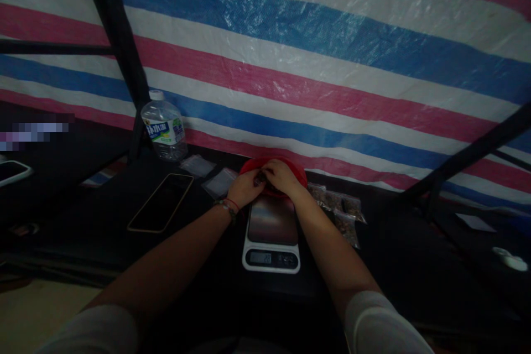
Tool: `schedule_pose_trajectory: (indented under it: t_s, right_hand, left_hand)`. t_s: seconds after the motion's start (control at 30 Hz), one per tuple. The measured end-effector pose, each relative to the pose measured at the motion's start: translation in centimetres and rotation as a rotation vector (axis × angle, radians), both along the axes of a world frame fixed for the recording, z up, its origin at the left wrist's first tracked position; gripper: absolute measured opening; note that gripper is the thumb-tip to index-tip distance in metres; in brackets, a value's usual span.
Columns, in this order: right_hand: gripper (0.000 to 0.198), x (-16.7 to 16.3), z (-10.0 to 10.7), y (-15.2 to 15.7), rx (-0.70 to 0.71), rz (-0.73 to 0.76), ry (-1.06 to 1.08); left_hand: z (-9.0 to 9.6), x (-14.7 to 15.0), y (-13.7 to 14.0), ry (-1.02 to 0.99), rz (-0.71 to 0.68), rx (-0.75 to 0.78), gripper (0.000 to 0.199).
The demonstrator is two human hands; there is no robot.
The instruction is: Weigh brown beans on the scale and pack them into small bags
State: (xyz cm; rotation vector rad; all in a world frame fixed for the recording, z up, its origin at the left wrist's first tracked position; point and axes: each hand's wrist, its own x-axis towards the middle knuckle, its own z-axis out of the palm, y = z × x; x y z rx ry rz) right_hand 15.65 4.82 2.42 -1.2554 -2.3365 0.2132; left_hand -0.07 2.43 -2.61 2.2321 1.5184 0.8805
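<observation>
Both hands meet over a red bowl (299,168) behind a small kitchen scale (272,227). My left hand (244,187), with a bracelet and a red cord at its wrist, has its fingers curled at a small dark reddish clump (259,178). My right hand (282,178) comes in from the other side, fingers bent down and pressed together at the same clump. What the clump is, I cannot make out in the dim light. The scale's platform carries nothing; its display shows digits. Several filled zip bags (346,225) lie right of the bowl, flat clear bags (219,182) left.
A phone (161,203) lies on the dark table at left, with a clear plastic bottle (164,128) behind it. A striped tarp (290,72) closes off the back. Dark metal bars (120,50) slant at both sides. A white object (510,259) rests far right.
</observation>
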Motion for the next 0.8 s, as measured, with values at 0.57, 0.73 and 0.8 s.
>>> schedule_pose_trajectory:
  t_s: [0.57,0.73,0.8]
  right_hand:
    - [0.015,0.27,-0.1,-0.13,0.03,0.069,-0.03]
    - [0.012,0.15,-0.5,-0.05,0.017,0.068,-0.007]
    - [0.013,0.05,-0.6,-0.02,0.02,0.074,-0.002]
  left_hand:
    - [-0.13,-0.01,0.05,-0.006,0.018,0.003,0.029]
    - [-0.1,-0.08,0.09,-0.019,-0.011,0.024,0.03]
    - [-0.12,-0.11,0.14,-0.026,-0.015,0.024,0.029]
